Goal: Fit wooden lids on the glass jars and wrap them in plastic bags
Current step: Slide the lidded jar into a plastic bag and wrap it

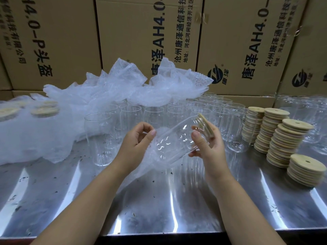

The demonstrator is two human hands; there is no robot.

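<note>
Right hand (210, 144) grips the glass jar (177, 140) near its capped end, thumb on top, fingers curled under. Wooden lid (205, 125) is seated on the mouth. The jar is tilted in the air above the table, lid end up and to the right, base toward the left hand (136, 138). Left hand pinches the edge of a plastic bag (141, 167) at the jar's base, fingers curled tight on the film. The bag hangs limp under the jar. Base looks just at the bag's mouth; how far in, cannot tell.

Handling, judged: jar is rigid, smooth, slippery and breakable. Best hold is around the body just below the lid, as here; a grip on the lid alone could pull it off. Bag is thin, soft and very light with no shape of its own, so it needs pinching at the rim to hold it open.

Surface is a shiny steel table (159, 209), speckled with dark bits, hard on glass if dropped. Empty jars (177, 112) stand upright in rows just behind the hands, easy to knock. Lid stacks (286, 138) lean at the right. Bag pile (106, 92) lies over the back jars. Wrapped jars (44, 110), blurred, sit at left. Cardboard boxes (141, 41) wall the back.
</note>
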